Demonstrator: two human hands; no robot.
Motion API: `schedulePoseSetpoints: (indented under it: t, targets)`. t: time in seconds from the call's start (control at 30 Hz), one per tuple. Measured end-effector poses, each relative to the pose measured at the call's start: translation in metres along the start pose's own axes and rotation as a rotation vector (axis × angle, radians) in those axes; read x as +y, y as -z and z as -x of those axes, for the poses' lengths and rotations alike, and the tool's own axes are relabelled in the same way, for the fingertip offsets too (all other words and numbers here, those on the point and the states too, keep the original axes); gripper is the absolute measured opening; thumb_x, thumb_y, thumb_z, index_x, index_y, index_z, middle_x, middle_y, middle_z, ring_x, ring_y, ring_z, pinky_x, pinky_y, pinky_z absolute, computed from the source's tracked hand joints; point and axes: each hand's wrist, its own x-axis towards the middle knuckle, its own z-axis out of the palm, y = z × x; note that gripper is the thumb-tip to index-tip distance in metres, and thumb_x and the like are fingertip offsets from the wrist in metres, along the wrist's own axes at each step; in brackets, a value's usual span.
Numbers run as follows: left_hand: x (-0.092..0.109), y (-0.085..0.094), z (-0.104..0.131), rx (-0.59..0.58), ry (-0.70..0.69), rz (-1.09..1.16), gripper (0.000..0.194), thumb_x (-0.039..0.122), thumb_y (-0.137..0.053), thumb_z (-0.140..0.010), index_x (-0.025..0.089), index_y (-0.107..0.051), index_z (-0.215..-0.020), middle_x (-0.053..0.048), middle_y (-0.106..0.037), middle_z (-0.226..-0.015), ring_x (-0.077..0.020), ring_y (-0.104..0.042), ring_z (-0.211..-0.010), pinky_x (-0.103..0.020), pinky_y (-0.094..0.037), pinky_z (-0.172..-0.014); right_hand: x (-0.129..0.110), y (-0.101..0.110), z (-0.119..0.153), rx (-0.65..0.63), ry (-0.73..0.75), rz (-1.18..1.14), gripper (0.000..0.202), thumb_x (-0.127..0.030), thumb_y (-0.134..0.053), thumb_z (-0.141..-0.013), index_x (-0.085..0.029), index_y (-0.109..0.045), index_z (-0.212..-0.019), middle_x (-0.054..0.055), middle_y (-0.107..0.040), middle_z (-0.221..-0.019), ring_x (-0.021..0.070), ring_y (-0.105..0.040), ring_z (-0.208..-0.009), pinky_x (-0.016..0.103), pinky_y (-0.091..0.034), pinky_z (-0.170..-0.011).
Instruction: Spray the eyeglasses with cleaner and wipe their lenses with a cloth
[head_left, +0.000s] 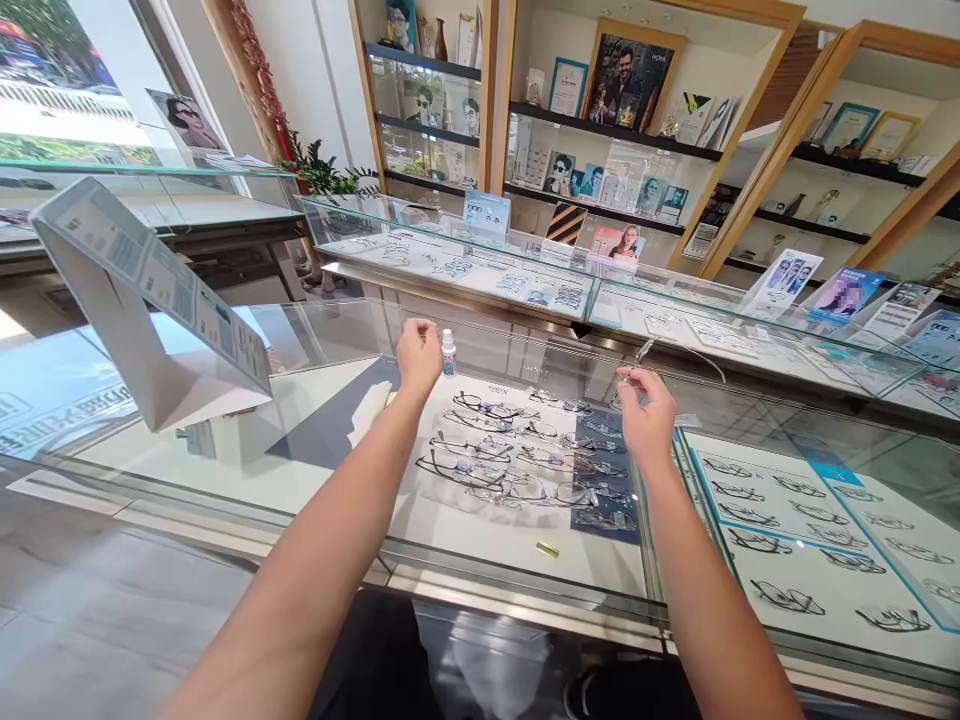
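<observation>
Two bare forearms reach up from the lower edge of the frame over a glass-topped display counter [465, 545]. Near the middle of the frame, the left hand [420, 357] has its fingers curled in, just beside a small white spray bottle [448, 357] that stands upright; whether the hand holds anything cannot be told. Right of centre, the right hand [646, 408] pinches a thin-framed pair of glasses [644, 350] between thumb and fingers, raised above the counter, with one slender arm curving out toward the right.

Between the forearms, in the centre of the frame, many eyeglasses [487, 478] lie in loose rows, some over a white surface, some over a dark panel at their right. A pale cloth [367, 412] lies left of them, partly behind the left forearm. Below the rows is a small yellow-green object [547, 549], too small to identify.

At the lower right, more spectacles [787, 598] sit in a blue-edged section of the case. A large folded display card [146, 290] leans at the left. Across the upper part run another glass showcase [450, 297] and wooden shelves [615, 118] with framed pictures, and a bright window [67, 90] fills the upper left corner.
</observation>
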Motion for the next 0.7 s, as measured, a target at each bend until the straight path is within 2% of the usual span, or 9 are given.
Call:
schedulePoseSetpoints:
  t: [0.03,0.1,0.17,0.3,0.37,0.47,0.57,0.63,0.7]
  targets:
    - [-0.003,-0.002,0.0,-0.04,0.033,-0.027,0.015,0.027,-0.062,-0.095,0.023,-0.058,-0.109,-0.009,-0.074,-0.116,-0.0238,-0.069,-0.103,-0.036,-0.049,-0.096,0.001,-0.001,0.0,-0.005,-0.008,-0.009,0.024,-0.032,-0.06,-0.091,-0.023,-0.079,-0.102,0.009,-0.08,-0.111,0.0273,-0.07,-0.099,0.047,-0.055,-0.097]
    - [-0.01,-0.005,-0.001,-0.15,0.106,-0.087,0.041,0.028,-0.075,-0.085,0.023,-0.053,-0.12,-0.012,-0.071,-0.129,-0.026,-0.069,-0.109,-0.038,-0.05,-0.1,0.002,-0.003,0.001,-0.006,-0.018,-0.018,0.024,-0.032,-0.06,-0.09,-0.023,-0.079,-0.102,0.009,-0.08,-0.11,0.0275,-0.07,-0.1,0.047,-0.055,-0.097]
    - [-0.017,-0.007,-0.002,-0.259,0.187,-0.143,0.053,0.025,-0.082,-0.077,0.024,-0.051,-0.12,-0.013,-0.071,-0.127,-0.0299,-0.069,-0.112,-0.042,-0.05,-0.102,0.001,-0.004,0.002,-0.007,-0.025,-0.021,0.025,-0.031,-0.06,-0.09,-0.023,-0.079,-0.103,0.009,-0.08,-0.11,0.0277,-0.071,-0.101,0.047,-0.055,-0.097]
    - [-0.023,-0.008,-0.001,-0.332,0.26,-0.154,0.034,0.021,-0.078,-0.074,0.024,-0.052,-0.095,-0.012,-0.071,-0.104,-0.0379,-0.067,-0.115,-0.05,-0.048,-0.105,-0.002,-0.004,0.002,-0.013,-0.019,-0.027,0.025,-0.029,-0.059,-0.09,-0.023,-0.079,-0.104,0.008,-0.08,-0.112,0.0274,-0.07,-0.103,0.047,-0.055,-0.098]
    - [-0.019,-0.008,0.001,-0.347,0.258,-0.104,0.028,0.023,-0.075,-0.075,0.025,-0.05,-0.087,-0.01,-0.068,-0.098,-0.0369,-0.066,-0.114,-0.049,-0.05,-0.102,-0.002,-0.004,0.002,-0.014,-0.017,-0.028,0.024,-0.029,-0.059,-0.09,-0.024,-0.078,-0.104,0.008,-0.08,-0.112,0.0274,-0.07,-0.103,0.046,-0.054,-0.098]
    - [0.002,-0.01,0.008,-0.399,0.242,0.062,0.026,0.03,-0.069,-0.076,0.025,-0.049,-0.091,-0.005,-0.062,-0.092,-0.0274,-0.066,-0.096,-0.04,-0.055,-0.084,-0.005,-0.005,0.003,-0.019,-0.009,-0.027,0.024,-0.03,-0.059,-0.091,-0.023,-0.078,-0.104,0.008,-0.08,-0.112,0.0274,-0.069,-0.103,0.046,-0.054,-0.098]
    - [0.037,-0.01,0.023,-0.526,0.218,0.261,0.031,0.044,-0.066,-0.076,0.025,-0.05,-0.095,-0.002,-0.056,-0.083,-0.0196,-0.059,-0.075,-0.029,-0.049,-0.06,-0.014,-0.006,0.006,-0.081,-0.002,-0.086,0.023,-0.03,-0.059,-0.094,-0.024,-0.077,-0.106,0.008,-0.079,-0.114,0.0262,-0.069,-0.102,0.044,-0.053,-0.097]
    - [0.063,-0.008,0.039,-0.655,0.217,0.389,0.041,0.063,-0.061,-0.08,0.024,-0.051,-0.087,-0.001,-0.05,-0.074,-0.0172,-0.052,-0.063,-0.026,-0.039,-0.049,-0.023,-0.006,0.009,-0.153,0.003,-0.146,0.022,-0.03,-0.059,-0.095,-0.024,-0.077,-0.107,0.008,-0.077,-0.114,0.0254,-0.068,-0.103,0.043,-0.053,-0.096]
    - [0.085,-0.005,0.058,-0.857,0.264,0.583,0.064,0.087,-0.051,-0.082,0.024,-0.049,-0.076,0.0,-0.042,-0.065,-0.0151,-0.043,-0.054,-0.025,-0.028,-0.043,-0.033,-0.007,0.013,-0.229,0.014,-0.192,0.02,-0.03,-0.059,-0.096,-0.025,-0.076,-0.107,0.007,-0.076,-0.114,0.0251,-0.068,-0.103,0.042,-0.053,-0.096]
